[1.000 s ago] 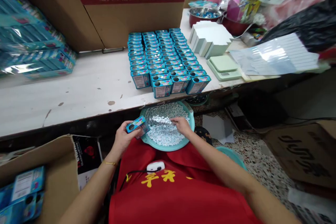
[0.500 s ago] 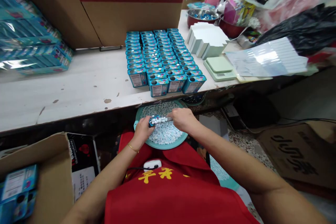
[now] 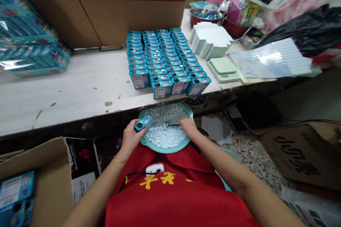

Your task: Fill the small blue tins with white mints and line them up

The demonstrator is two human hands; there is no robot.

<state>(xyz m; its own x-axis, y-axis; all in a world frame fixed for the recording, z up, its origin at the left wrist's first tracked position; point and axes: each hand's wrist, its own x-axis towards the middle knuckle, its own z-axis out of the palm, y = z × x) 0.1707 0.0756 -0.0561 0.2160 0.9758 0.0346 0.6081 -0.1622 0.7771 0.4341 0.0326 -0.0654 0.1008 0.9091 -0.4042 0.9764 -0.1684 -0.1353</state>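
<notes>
My left hand (image 3: pixel 131 137) is closed around a small blue tin (image 3: pixel 143 123), its dark round opening turned up, at the left rim of a turquoise basin (image 3: pixel 165 150). Small white and pale-blue candies (image 3: pixel 166 136) fill the basin, which rests at my lap. Over its right side, my right hand (image 3: pixel 188 127) grips a metal scoop (image 3: pixel 173 124) whose end lies low among the candies. On the table behind stand rows of similar blue tins (image 3: pixel 162 60), several with white candies on their tops.
A pale green scale (image 3: pixel 223 68) and a stack of white card pieces (image 3: pixel 210 39) stand right of the rows. A large cardboard carton (image 3: pixel 128 14) backs the table (image 3: pixel 80 95). At lower left, an open box (image 3: pixel 54 173) contains blue tins. Wrapped blue packs (image 3: pixel 34 42) are stacked at left.
My left hand has moved left with the tin, now showing its top without the candy heap. My right hand has drawn the scoop away from the tin, right and down into the candies.
</notes>
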